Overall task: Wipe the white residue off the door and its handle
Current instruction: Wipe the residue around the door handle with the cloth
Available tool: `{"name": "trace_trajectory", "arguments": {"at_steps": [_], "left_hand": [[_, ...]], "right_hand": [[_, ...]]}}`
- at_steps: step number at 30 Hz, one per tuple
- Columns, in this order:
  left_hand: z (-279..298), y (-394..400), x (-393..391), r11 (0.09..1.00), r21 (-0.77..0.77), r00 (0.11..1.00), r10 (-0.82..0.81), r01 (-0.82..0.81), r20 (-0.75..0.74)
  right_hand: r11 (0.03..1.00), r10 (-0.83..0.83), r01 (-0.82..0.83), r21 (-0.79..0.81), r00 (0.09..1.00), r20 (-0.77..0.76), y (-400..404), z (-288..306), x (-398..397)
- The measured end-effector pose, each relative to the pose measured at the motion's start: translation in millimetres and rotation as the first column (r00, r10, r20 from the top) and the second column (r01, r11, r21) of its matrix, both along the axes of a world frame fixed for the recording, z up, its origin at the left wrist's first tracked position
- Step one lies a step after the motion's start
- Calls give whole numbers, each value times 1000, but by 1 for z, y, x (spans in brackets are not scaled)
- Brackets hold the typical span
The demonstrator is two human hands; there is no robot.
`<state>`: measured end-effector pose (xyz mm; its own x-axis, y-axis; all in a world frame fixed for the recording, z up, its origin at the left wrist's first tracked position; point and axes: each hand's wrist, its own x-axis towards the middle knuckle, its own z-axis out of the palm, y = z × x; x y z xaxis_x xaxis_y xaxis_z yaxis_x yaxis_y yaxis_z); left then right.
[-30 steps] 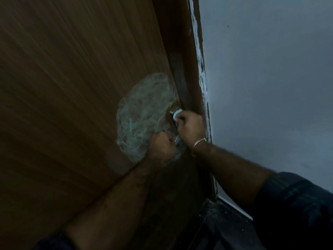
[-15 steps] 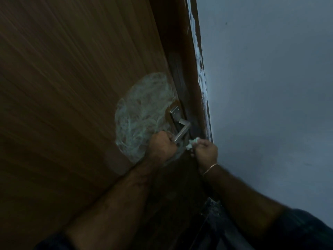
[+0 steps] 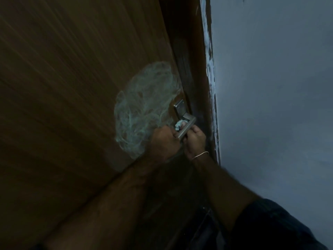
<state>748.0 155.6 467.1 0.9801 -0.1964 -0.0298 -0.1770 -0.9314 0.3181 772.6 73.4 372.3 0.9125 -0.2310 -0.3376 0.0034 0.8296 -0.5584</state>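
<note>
The left hand (image 3: 164,139) grips the free end of the metal handle (image 3: 186,126), fingers curled round it. The right hand (image 3: 195,139) pinches a white wad (image 3: 178,125) against the lever. Beyond, white residue (image 3: 146,109) smears the brown door (image 3: 72,87).

white residue (image 3: 144,109) smears brown door (image 3: 72,87) (beside metal handle (image 3: 186,126))

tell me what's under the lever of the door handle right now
A small white wad shows just under the lever, by the right hand's fingertips. The left hand grips the lever's free end, covering it. Which fingers hold the wad is hidden.
</note>
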Motion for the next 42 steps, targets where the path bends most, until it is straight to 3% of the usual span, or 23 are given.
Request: {"name": "trace_trajectory", "arguments": {"at_steps": [4, 9, 15, 21, 26, 27, 28, 30, 31, 32, 34, 36, 37, 40, 42], "left_hand": [[-1, 0, -2, 1000, -28, 999, 13, -15, -53], [0, 0, 1, 999, -22, 999, 24, -25, -44], [-2, 0, 1, 999, -10, 998, 48, -48, -41], [-1, -1, -1, 999, -10, 998, 42, -43, -40], [-3, 2, 1, 1000, -5, 1000, 26, -26, -14], [-3, 2, 1, 1000, -10, 999, 29, -29, -15], [-3, 2, 1, 999, -12, 999, 32, -32, -22], [-3, 2, 2, 999, -16, 999, 28, -29, -39], [-3, 2, 2, 1000, -19, 999, 19, -20, -43], [-2, 2, 1, 1000, -13, 999, 4, -5, -40], [-1, 1, 0, 999, 34, 1000, -23, 24, -8], [1, 0, 1, 998, 54, 1000, -21, 20, 9], [2, 0, 1, 999, 49, 1000, -16, 16, -4], [4, -2, 0, 997, 76, 1000, -11, 12, -25], [5, -2, 1, 999, 50, 999, 10, -8, -36]], "right_hand": [[995, 69, -77, -61, 990, -119, -26, -14, 3], [992, 111, -111, 61, 994, -6, -24, -7, 10], [995, 49, -56, -85, 995, -82, -30, 1, 16], [998, -16, 18, 53, 999, -35, -30, 10, 11], [894, 46, -29, 448, 999, -27, -40, 16, 15], [885, 44, -31, 464, 999, -18, -43, 17, 15], [914, 53, -48, 403, 999, 0, -45, 18, 16], [996, 82, -82, -18, 997, 5, -44, 21, 13], [944, 69, -70, -322, 998, -15, -43, 22, 12], [806, 26, -32, -592, 999, -19, -43, 22, 10], [439, -28, 114, -891, 993, 113, -44, 24, 10], [130, 41, 215, -968, 974, 222, -46, 30, 12], [39, 94, 213, -976, 972, 215, -49, 36, 12], [-193, 217, 160, -968, 969, 117, -61, 50, 9], [-262, 235, 157, -952, 967, 95, -66, 53, 4]]}}
